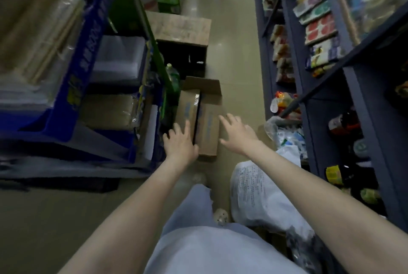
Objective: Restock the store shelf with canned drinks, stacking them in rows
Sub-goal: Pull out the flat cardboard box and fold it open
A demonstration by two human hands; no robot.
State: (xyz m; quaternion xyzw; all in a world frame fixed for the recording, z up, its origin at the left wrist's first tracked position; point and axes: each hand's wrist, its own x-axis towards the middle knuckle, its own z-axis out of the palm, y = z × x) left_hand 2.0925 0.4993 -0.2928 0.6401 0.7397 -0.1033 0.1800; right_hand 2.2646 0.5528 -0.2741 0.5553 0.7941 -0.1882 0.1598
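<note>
Reaching twd cardboard box [208, 134], L hand [180, 143], R hand [239, 134], fingers spread.

Dim aisle, soft motion blur, wide-angle bending at edges, floor glare

A single wide-angle view looks from the person's head forward and steeply down along a shop aisle, its pale glossy floor [231, 37] running up the frame's middle. Both bare forearms [132, 207] enter from the bottom edge, close to the lens, and reach toward a brown cardboard box [208, 132] at mid-distance. Dark blue metal shelving [366, 88] slants along the right edge.
</note>
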